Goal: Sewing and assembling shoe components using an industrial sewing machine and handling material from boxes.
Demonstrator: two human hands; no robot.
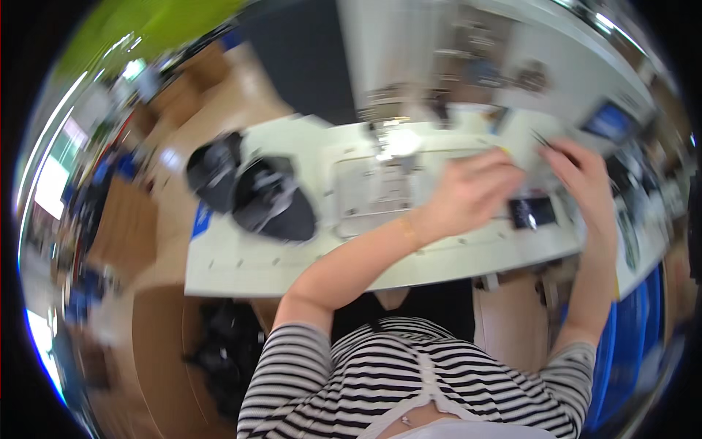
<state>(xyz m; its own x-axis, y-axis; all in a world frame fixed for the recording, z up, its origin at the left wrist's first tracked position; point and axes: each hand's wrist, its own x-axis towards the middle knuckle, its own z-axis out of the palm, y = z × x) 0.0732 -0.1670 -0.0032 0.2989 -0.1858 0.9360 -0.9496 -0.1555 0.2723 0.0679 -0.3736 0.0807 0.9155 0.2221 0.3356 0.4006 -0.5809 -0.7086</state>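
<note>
My left hand (475, 192) reaches over the right part of the white machine table (241, 267). Its blurred fingers are pinched together; a small yellow spot shows at their tips, but I cannot make out what they hold. To its right, my right hand (581, 175) is closed around a thin dark pointed tool (541, 139), whose tips point toward the upper left. Below and between the hands lies a small dark shiny piece (532, 212). The sewing machine (395, 135), its lamp lit, stands left of my left hand, smeared by motion.
Two dark grey cap-like pieces (281, 208) lie at the table's left end. A lit screen (610, 121) stands at the far right. Black items (227, 340) fill a cardboard box (157, 344) at lower left. Blue crates (632, 344) stand below the table's right end.
</note>
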